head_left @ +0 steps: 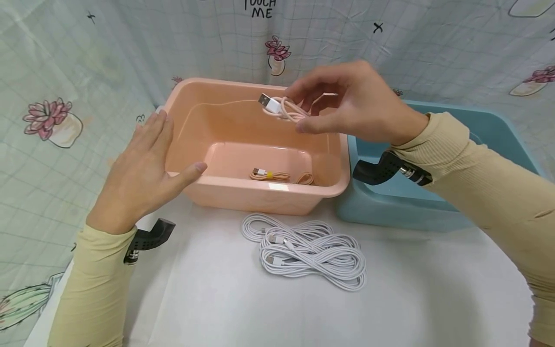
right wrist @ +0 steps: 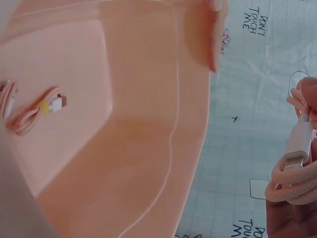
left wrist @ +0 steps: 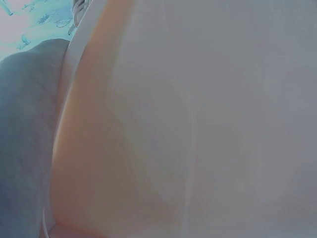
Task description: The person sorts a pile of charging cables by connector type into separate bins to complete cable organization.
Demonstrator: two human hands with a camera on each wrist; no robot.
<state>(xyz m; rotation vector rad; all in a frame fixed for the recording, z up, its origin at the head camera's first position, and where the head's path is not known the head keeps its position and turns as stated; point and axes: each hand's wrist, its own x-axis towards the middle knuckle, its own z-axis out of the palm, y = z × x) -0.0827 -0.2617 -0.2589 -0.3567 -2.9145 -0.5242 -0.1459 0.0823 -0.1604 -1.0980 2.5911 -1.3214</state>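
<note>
My right hand (head_left: pixel 347 101) pinches a coiled pink USB cable (head_left: pixel 286 110) between thumb and fingers, above the back part of the peach bin (head_left: pixel 277 193). Its metal USB plug points left in the head view; in the right wrist view a white connector (right wrist: pixel 298 141) lies against the coil. My left hand (head_left: pixel 138 168) rests at the bin's left rim, fingers straight and thumb spread over the front edge. On the bin floor are a coiled pink cable with a yellow tie (head_left: pixel 270 175) and another small pink coil (head_left: pixel 305 179), partly hidden by the front wall.
Several coiled white cables (head_left: pixel 312 253) lie heaped on the white table (head_left: pixel 225 308) in front of the bin. A blue bin (head_left: pixel 407 214) stands to the right, partly under my right forearm. Patterned fabric (head_left: pixel 208 43) hangs behind and at the left.
</note>
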